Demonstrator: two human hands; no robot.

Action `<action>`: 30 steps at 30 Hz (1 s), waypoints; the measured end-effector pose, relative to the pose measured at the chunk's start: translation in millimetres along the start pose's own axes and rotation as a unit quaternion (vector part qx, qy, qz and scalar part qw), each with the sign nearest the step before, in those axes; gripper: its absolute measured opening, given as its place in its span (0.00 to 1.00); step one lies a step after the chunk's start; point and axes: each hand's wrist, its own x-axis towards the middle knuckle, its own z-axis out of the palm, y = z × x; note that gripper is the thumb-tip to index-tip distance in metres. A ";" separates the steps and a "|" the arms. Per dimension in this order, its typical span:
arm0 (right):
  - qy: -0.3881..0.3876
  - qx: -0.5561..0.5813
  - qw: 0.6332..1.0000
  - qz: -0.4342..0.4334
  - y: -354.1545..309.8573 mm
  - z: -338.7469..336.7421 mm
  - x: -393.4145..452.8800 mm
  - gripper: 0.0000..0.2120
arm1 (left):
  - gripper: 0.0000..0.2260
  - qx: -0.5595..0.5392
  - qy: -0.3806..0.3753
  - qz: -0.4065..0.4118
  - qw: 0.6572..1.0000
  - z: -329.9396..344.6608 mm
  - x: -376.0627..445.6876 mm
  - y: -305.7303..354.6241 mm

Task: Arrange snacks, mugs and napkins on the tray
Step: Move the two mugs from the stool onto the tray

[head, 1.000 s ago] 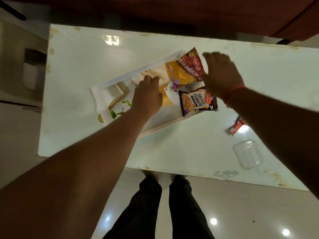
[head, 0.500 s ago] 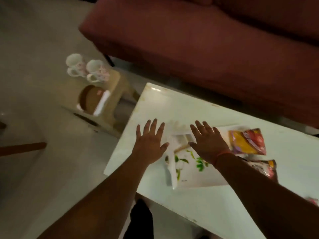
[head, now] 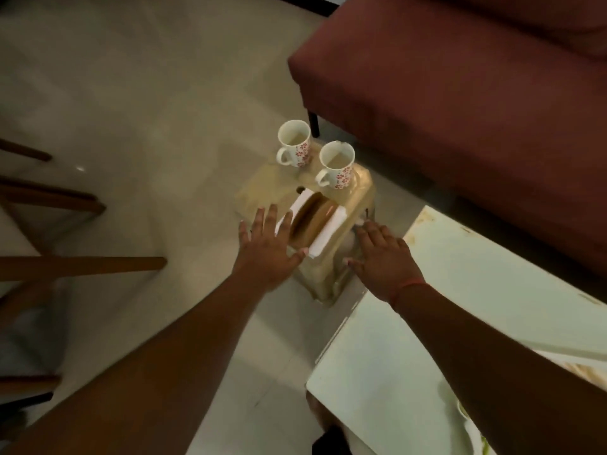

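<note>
Two white mugs with red flowers stand on a small beige stool (head: 359, 192): the left mug (head: 294, 148) and the right mug (head: 337, 170). In front of them sits a brown napkin holder (head: 312, 220) with white napkins (head: 328, 236). My left hand (head: 267, 247) hovers open over the holder's left side, fingers spread. Over the stool's right edge, my right hand (head: 382, 257) is open too, a red thread at the wrist. The tray's edge (head: 473, 425) just shows at the bottom right on the white table (head: 460, 290).
A maroon sofa (head: 460, 93) fills the upper right, one dark leg near the stool. Wooden chair legs (head: 82, 264) stand at the left. Pale tiled floor (head: 131, 93) lies between them.
My view has swung left from the tray and snack packets to the stool. Both open hands moved off the table and now reach over the napkin holder.
</note>
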 end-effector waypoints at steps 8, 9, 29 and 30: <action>0.013 -0.030 0.999 -0.005 -37.1 -3.0 72.6 0.35 | 0.33 -0.037 0.022 0.010 0.999 6.0 63.8 -22.2; 0.028 -0.034 0.999 -0.004 -34.6 -7.6 83.9 0.35 | 0.33 -0.034 0.026 0.015 0.999 3.7 76.5 -22.8; -0.008 -0.068 0.998 0.010 -17.2 -62.7 231.0 0.40 | 0.43 -0.099 -0.073 -0.017 0.992 -17.1 286.1 -37.4; 0.003 -0.049 0.999 0.012 -14.7 -62.4 228.4 0.39 | 0.42 -0.093 -0.067 -0.012 0.993 -18.1 285.9 -34.3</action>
